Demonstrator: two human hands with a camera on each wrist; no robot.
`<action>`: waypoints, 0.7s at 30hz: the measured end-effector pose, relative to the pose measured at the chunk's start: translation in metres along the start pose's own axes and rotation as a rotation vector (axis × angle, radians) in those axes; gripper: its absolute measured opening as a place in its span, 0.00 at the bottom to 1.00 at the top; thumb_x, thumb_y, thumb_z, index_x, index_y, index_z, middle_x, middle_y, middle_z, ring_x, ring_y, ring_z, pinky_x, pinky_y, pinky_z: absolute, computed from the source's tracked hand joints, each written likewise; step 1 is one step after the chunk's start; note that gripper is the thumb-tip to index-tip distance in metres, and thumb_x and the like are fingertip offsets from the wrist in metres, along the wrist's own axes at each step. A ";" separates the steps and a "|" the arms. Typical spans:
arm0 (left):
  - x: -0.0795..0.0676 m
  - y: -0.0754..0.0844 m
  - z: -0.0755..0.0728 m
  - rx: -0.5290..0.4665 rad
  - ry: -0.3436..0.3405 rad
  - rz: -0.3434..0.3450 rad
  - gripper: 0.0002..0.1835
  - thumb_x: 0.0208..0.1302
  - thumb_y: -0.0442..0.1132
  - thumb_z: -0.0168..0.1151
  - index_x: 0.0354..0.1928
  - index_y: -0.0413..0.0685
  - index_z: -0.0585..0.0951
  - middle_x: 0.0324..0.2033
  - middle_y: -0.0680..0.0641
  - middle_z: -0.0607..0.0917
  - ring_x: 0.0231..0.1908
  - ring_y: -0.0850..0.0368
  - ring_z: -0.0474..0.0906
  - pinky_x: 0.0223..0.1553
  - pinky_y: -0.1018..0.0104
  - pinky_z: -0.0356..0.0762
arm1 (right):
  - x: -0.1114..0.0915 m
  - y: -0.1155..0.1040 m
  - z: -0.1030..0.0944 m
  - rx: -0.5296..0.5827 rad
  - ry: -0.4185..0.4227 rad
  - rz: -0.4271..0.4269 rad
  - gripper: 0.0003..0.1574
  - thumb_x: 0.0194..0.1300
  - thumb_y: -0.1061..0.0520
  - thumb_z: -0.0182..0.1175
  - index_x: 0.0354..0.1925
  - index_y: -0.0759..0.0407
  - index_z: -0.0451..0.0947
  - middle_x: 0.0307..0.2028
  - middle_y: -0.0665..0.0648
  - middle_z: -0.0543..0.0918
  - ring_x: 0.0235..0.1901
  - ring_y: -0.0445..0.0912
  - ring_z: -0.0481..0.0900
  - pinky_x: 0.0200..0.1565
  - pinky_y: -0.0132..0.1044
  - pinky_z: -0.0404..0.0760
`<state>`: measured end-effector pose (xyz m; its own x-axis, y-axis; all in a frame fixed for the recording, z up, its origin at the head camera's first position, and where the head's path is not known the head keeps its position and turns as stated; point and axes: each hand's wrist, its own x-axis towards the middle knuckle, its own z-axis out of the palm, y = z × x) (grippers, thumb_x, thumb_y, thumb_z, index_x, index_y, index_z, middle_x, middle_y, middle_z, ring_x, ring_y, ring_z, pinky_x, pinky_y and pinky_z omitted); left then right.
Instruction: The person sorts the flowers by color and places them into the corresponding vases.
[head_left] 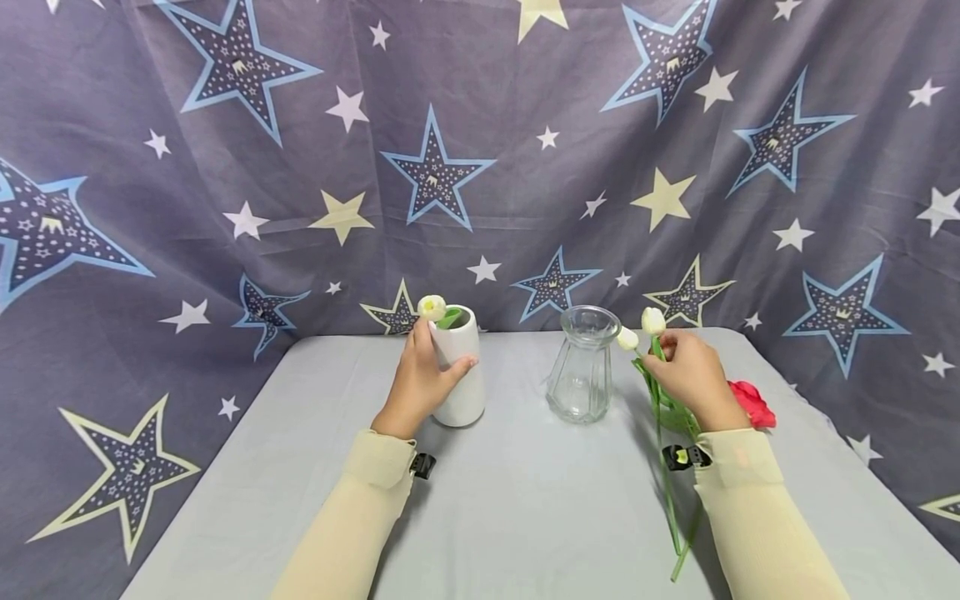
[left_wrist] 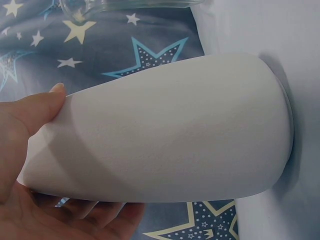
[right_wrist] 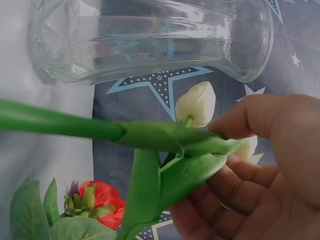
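Note:
My left hand [head_left: 422, 377] grips a white vase [head_left: 467, 379], thumb on its near side and fingers round the far side. A white tulip [head_left: 432, 307] with a green leaf shows at the vase's mouth. On the right, my right hand [head_left: 693, 375] pinches a white tulip [head_left: 653, 321] just below its bloom, between thumb and fingers. Its long green stem hangs down toward me. Beside it is the bloom of another white tulip [head_left: 627, 338], its stem close to the first. In the right wrist view, green leaves [right_wrist: 192, 175] lie against my fingers.
A clear glass vase [head_left: 583, 375] stands upright between the two hands. Past my right wrist lies a red flower [head_left: 752, 405] with green leaves, partly hidden by the hand. A star-patterned cloth [head_left: 480, 225] hangs behind the grey-covered table [head_left: 525, 508].

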<state>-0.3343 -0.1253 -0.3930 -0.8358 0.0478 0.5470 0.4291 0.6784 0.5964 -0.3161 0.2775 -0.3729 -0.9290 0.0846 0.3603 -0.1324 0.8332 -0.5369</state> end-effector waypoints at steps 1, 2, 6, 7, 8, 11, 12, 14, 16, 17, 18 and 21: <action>0.000 0.000 0.000 0.000 0.000 0.000 0.46 0.57 0.49 0.80 0.69 0.39 0.63 0.58 0.34 0.74 0.57 0.39 0.75 0.60 0.43 0.76 | 0.000 0.000 0.000 -0.006 0.003 -0.013 0.12 0.62 0.53 0.63 0.42 0.59 0.80 0.29 0.55 0.81 0.31 0.51 0.76 0.35 0.41 0.71; 0.000 0.000 0.000 0.000 -0.001 -0.001 0.46 0.57 0.49 0.80 0.69 0.39 0.63 0.58 0.34 0.74 0.56 0.39 0.76 0.60 0.43 0.76 | 0.000 0.001 0.000 -0.010 0.006 -0.024 0.09 0.62 0.54 0.63 0.39 0.57 0.80 0.27 0.54 0.80 0.30 0.51 0.75 0.34 0.41 0.70; 0.000 0.000 0.000 -0.004 -0.001 0.001 0.46 0.57 0.49 0.80 0.69 0.40 0.63 0.58 0.34 0.74 0.57 0.39 0.75 0.60 0.43 0.76 | 0.000 0.001 -0.001 -0.010 0.025 -0.041 0.03 0.62 0.55 0.61 0.34 0.53 0.79 0.22 0.52 0.76 0.27 0.49 0.72 0.32 0.40 0.68; 0.000 0.000 0.000 -0.005 0.001 0.002 0.46 0.57 0.49 0.80 0.69 0.40 0.63 0.58 0.34 0.74 0.57 0.39 0.75 0.60 0.43 0.76 | -0.001 0.001 -0.001 -0.009 0.027 -0.043 0.03 0.62 0.55 0.60 0.33 0.53 0.78 0.22 0.52 0.76 0.26 0.50 0.72 0.32 0.40 0.68; 0.000 0.000 0.000 -0.005 0.001 0.002 0.46 0.57 0.49 0.80 0.69 0.40 0.63 0.58 0.34 0.74 0.57 0.39 0.75 0.60 0.43 0.76 | -0.001 0.000 -0.001 -0.009 0.030 -0.044 0.03 0.63 0.55 0.59 0.33 0.53 0.78 0.22 0.53 0.77 0.27 0.50 0.72 0.32 0.41 0.68; 0.000 -0.001 0.000 -0.007 0.003 0.001 0.46 0.57 0.49 0.80 0.69 0.39 0.63 0.58 0.34 0.74 0.57 0.39 0.76 0.60 0.43 0.76 | -0.002 0.000 -0.002 -0.007 0.033 -0.047 0.05 0.64 0.55 0.59 0.33 0.53 0.80 0.26 0.54 0.81 0.29 0.51 0.75 0.33 0.40 0.69; 0.000 -0.001 0.000 -0.007 0.004 0.000 0.47 0.57 0.49 0.80 0.69 0.39 0.63 0.58 0.34 0.74 0.57 0.39 0.76 0.60 0.43 0.76 | -0.002 0.000 -0.002 -0.009 0.035 -0.048 0.05 0.64 0.55 0.59 0.33 0.53 0.81 0.27 0.54 0.83 0.30 0.51 0.76 0.33 0.40 0.70; 0.000 -0.001 0.001 -0.009 0.005 -0.001 0.47 0.56 0.49 0.80 0.69 0.39 0.63 0.58 0.34 0.74 0.57 0.39 0.76 0.60 0.43 0.76 | -0.002 -0.001 -0.002 -0.009 0.047 -0.051 0.07 0.63 0.55 0.59 0.34 0.53 0.83 0.28 0.54 0.84 0.30 0.51 0.77 0.33 0.40 0.70; 0.000 -0.002 0.001 -0.010 0.004 0.000 0.47 0.57 0.49 0.80 0.69 0.39 0.63 0.58 0.34 0.74 0.57 0.39 0.76 0.60 0.43 0.76 | -0.002 -0.001 -0.002 -0.012 0.063 -0.047 0.07 0.62 0.55 0.59 0.32 0.54 0.83 0.26 0.54 0.83 0.29 0.51 0.76 0.32 0.40 0.69; 0.000 -0.002 0.001 -0.009 0.004 0.001 0.47 0.57 0.49 0.80 0.69 0.39 0.63 0.58 0.34 0.74 0.57 0.39 0.76 0.60 0.43 0.76 | -0.002 -0.001 -0.002 -0.014 0.071 -0.043 0.07 0.62 0.56 0.58 0.30 0.54 0.81 0.23 0.54 0.81 0.27 0.51 0.74 0.30 0.41 0.68; 0.000 -0.001 0.001 -0.009 0.004 0.002 0.46 0.57 0.49 0.80 0.69 0.39 0.63 0.58 0.34 0.74 0.57 0.39 0.76 0.60 0.43 0.76 | -0.002 -0.001 -0.002 -0.015 0.079 -0.040 0.08 0.62 0.56 0.58 0.27 0.55 0.80 0.21 0.54 0.79 0.25 0.51 0.73 0.29 0.41 0.67; 0.000 -0.001 0.000 -0.013 0.001 0.005 0.46 0.57 0.48 0.80 0.69 0.39 0.63 0.58 0.34 0.74 0.57 0.39 0.75 0.60 0.43 0.76 | -0.002 -0.002 -0.001 -0.018 0.097 -0.033 0.09 0.62 0.57 0.57 0.25 0.55 0.76 0.19 0.53 0.75 0.23 0.51 0.70 0.27 0.41 0.65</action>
<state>-0.3344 -0.1256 -0.3938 -0.8331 0.0504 0.5509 0.4379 0.6685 0.6011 -0.3138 0.2760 -0.3715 -0.8864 0.1087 0.4500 -0.1554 0.8457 -0.5105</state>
